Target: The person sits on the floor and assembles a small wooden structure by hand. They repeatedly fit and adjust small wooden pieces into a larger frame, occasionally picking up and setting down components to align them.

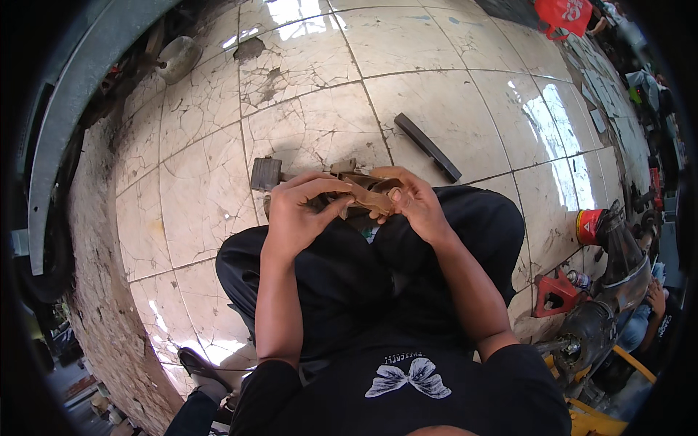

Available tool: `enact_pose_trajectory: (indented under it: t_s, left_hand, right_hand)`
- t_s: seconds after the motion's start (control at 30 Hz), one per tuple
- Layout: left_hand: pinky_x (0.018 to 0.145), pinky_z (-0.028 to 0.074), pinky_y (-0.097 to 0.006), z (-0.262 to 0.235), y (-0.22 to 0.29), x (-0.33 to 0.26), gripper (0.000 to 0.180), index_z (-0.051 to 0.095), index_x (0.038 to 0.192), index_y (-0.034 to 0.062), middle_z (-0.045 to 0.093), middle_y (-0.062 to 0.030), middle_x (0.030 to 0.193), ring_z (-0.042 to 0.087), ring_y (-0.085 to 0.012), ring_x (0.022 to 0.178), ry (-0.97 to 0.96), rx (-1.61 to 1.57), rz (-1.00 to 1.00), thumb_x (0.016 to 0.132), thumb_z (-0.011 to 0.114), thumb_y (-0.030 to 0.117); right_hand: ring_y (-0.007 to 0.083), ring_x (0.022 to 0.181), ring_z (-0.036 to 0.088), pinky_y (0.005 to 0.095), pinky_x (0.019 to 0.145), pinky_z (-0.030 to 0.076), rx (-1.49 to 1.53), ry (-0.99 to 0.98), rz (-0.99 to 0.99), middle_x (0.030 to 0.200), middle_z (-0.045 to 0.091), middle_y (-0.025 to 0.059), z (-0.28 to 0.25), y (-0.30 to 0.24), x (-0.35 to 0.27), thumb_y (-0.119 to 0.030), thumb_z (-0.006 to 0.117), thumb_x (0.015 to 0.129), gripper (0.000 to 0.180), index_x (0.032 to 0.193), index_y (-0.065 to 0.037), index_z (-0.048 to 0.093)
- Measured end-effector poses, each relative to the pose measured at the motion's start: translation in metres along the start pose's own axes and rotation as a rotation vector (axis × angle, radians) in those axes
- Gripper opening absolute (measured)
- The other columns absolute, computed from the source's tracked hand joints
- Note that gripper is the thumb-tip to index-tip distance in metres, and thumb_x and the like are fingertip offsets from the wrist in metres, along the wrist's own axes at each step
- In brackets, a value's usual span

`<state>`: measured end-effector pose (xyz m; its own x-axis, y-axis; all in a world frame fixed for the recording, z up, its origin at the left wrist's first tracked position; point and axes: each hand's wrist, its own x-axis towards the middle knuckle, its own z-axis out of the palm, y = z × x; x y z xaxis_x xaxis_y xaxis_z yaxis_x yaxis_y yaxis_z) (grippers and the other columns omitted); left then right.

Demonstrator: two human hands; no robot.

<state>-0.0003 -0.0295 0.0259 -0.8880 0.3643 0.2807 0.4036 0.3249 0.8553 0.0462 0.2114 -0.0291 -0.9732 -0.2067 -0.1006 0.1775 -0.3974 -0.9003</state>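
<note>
I sit with knees drawn up in black trousers. Both hands meet over my knees on a brown folded piece of sandpaper-like sheet (369,195). My left hand (302,207) grips its left part, fingers curled around it. My right hand (411,200) pinches the right end with thumb on top. Under the hands lies a dark metal part; its grey block end (265,173) sticks out to the left on the floor.
Cracked white floor tiles (313,94) spread ahead. A dark flat bar (427,147) lies on the floor beyond my right hand. A vehicle fender (65,109) curves at the left. A red can (587,225), a red bracket (554,292), a greasy axle part (603,320) and another person sit at the right.
</note>
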Motion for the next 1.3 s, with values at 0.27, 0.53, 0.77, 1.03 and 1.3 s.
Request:
enact_pose_trajectory:
  t_s: [0.27,0.53,0.77,1.03,1.3]
  left_hand:
    - [0.080,0.058,-0.027,0.043,-0.035,0.000,0.029,0.077,0.116,0.0015,0.079,-0.0053,0.099,0.073,-0.0111,0.091,0.026,-0.404,-0.176,0.088,0.085,0.000]
    - [0.084,0.057,-0.027,0.021,0.017,-0.005,0.029,0.074,0.123,-0.0015,0.079,-0.0073,0.105,0.072,-0.0119,0.094,-0.167,-0.476,-0.191,0.097,0.080,0.008]
    - [0.075,0.058,-0.028,0.008,0.093,-0.028,0.026,0.076,0.116,-0.0037,0.079,-0.0085,0.097,0.072,-0.0127,0.086,-0.243,-0.639,-0.213,0.095,0.082,0.010]
    - [0.069,0.056,-0.027,0.056,0.038,-0.021,0.012,0.074,0.109,0.0018,0.077,-0.0047,0.092,0.070,-0.0096,0.079,-0.093,-0.506,-0.186,0.099,0.077,0.005]
    - [0.094,0.054,-0.039,0.067,0.029,-0.007,0.023,0.080,0.112,0.0014,0.075,-0.0127,0.108,0.069,-0.0305,0.105,-0.095,0.174,0.289,0.089,0.078,0.000]
  right_hand:
    - [0.0136,0.094,0.072,0.0282,0.082,0.059,-0.209,0.071,-0.046,0.112,0.076,0.0101,-0.005,-0.002,0.001,-0.006,0.077,0.099,0.035,0.131,0.004,0.068]
    - [0.0116,0.092,0.068,0.0272,0.079,0.053,-0.019,-0.058,-0.236,0.104,0.074,0.0055,0.016,-0.029,-0.030,-0.003,0.074,0.100,0.028,0.127,0.002,0.071]
    - [0.0143,0.094,0.069,0.0287,0.083,0.055,0.056,-0.163,-0.247,0.107,0.075,0.0086,0.022,-0.067,-0.070,-0.006,0.075,0.100,0.026,0.125,0.001,0.071]
    - [0.0145,0.096,0.069,0.0292,0.084,0.055,0.116,-0.155,-0.193,0.103,0.074,0.0068,-0.009,-0.016,-0.047,-0.003,0.077,0.098,0.020,0.117,-0.001,0.072]
    - [0.0150,0.100,0.072,0.0295,0.086,0.059,0.003,0.084,-0.272,0.113,0.077,0.0116,-0.034,0.007,-0.032,0.002,0.077,0.096,0.020,0.115,0.001,0.070]
